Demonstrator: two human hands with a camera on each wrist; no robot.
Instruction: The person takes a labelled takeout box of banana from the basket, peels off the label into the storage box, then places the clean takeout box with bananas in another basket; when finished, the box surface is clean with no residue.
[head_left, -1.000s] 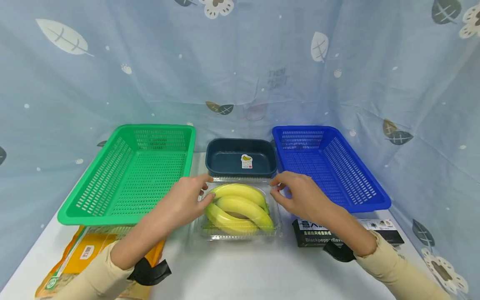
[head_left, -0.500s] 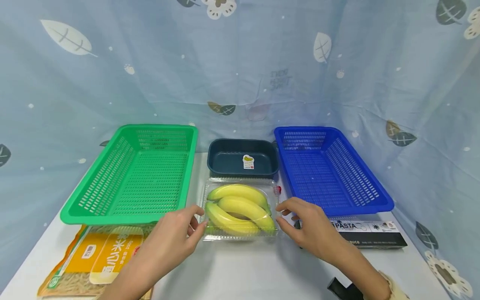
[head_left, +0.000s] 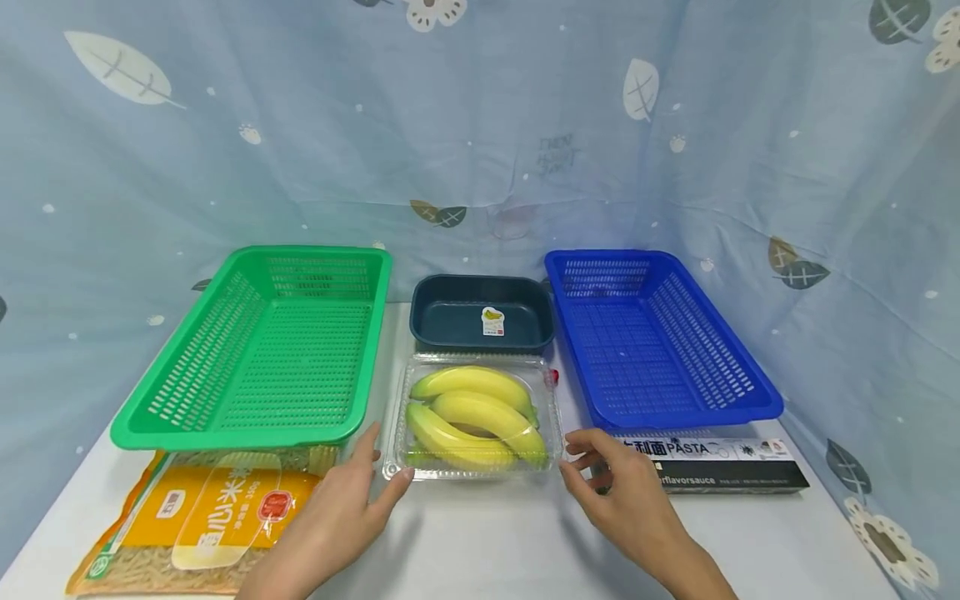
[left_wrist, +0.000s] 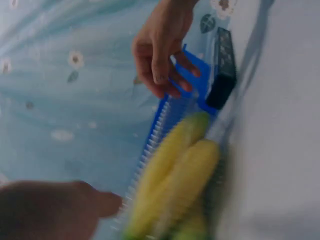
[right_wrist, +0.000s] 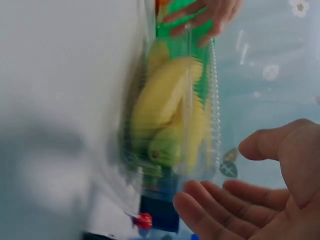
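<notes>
Several yellow bananas [head_left: 480, 417] lie inside a clear plastic clamshell box [head_left: 480, 473] in the middle of the white table. My left hand [head_left: 337, 512] is beside the box's near left corner, thumb and index finger spread apart. At the near right corner is my right hand [head_left: 626, 496], its fingers bent loosely with nothing between them. The right wrist view has the right hand's fingers [right_wrist: 240, 207] apart from the thumb, by the end of the box. In the blurred left wrist view, the left thumb [left_wrist: 107, 204] overlaps the ridged rim.
Behind the box sits a dark blue tray [head_left: 450, 321] with a banana sticker. A green basket [head_left: 367, 358] stands left and a blue basket [head_left: 577, 358] right. An orange food bag [head_left: 217, 508] lies front left, a black pasta box [head_left: 735, 475] front right. A small red thing [right_wrist: 143, 220] shows beside the clamshell.
Both hands have drawn back toward me, from the far sides of the clamshell to its near corners. Their fingers have opened out somewhat. The clamshell stays in place.
</notes>
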